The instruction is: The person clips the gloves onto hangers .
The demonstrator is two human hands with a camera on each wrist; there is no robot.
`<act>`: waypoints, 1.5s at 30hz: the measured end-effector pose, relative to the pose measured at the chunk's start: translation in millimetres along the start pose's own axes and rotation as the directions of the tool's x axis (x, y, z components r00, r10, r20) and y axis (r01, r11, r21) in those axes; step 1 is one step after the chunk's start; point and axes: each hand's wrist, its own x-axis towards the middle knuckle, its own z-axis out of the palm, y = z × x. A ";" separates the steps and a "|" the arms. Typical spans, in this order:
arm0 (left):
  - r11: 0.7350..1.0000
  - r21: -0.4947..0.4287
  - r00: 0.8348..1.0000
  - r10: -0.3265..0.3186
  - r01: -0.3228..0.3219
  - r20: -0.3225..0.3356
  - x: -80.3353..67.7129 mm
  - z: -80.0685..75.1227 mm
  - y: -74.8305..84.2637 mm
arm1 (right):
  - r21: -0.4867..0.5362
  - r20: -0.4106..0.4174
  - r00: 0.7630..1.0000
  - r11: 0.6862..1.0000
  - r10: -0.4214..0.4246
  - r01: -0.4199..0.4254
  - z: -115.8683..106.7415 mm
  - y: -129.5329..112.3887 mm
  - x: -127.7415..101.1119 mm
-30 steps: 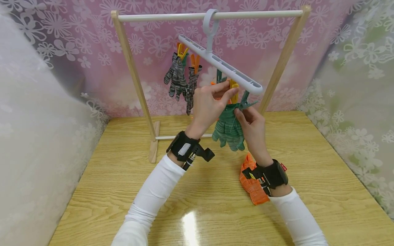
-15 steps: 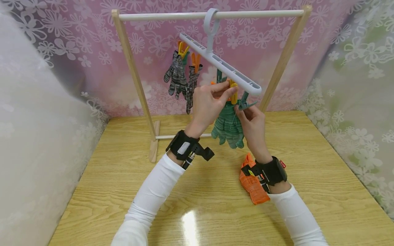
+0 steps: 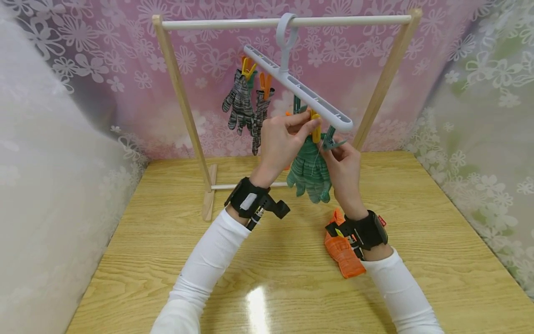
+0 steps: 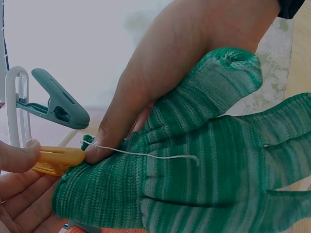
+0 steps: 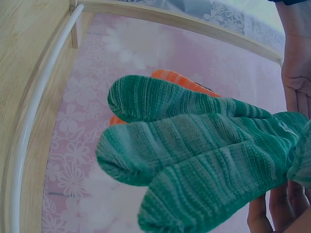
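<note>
Head view, left hand (image 3: 280,144) fingers pinching yellow clip (image 3: 315,131), right hand (image 3: 344,167) fingers pinching green glove (image 3: 308,171) cuff, orange glove (image 3: 343,253) on tabletop (image 3: 167,260)

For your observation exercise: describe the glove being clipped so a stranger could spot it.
Start at the wooden drying rack, then the grey clip hanger on its rail. At the hanger's low end both hands hold the green striped glove; its neighbours are grey or orange.

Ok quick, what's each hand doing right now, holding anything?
Left hand: pinches the yellow clip under the grey hanger.
Right hand: pinches the cuff of the green glove up at the clips.
</note>
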 end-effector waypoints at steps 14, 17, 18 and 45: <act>1.000 -0.008 1.000 -0.003 0.003 0.000 -1.2 -0.9 -1.0 | -0.010 -0.037 0.999 1.000 -0.016 0.016 2.3 -4.1 3.4; 1.000 -0.015 1.000 -0.008 0.008 0.002 -1.5 -1.1 -0.9 | -0.013 -0.041 0.999 1.000 -0.015 0.015 2.7 -4.7 3.9; 1.000 -0.015 1.000 -0.010 0.010 0.003 -1.5 -1.1 -1.0 | -0.014 -0.043 0.999 1.000 -0.014 0.013 2.8 -4.8 3.9; 0.997 -0.063 0.996 -0.027 0.033 0.090 -8.0 -0.6 -4.0 | 0.029 -0.045 0.999 1.000 0.004 -0.003 2.6 -7.5 1.6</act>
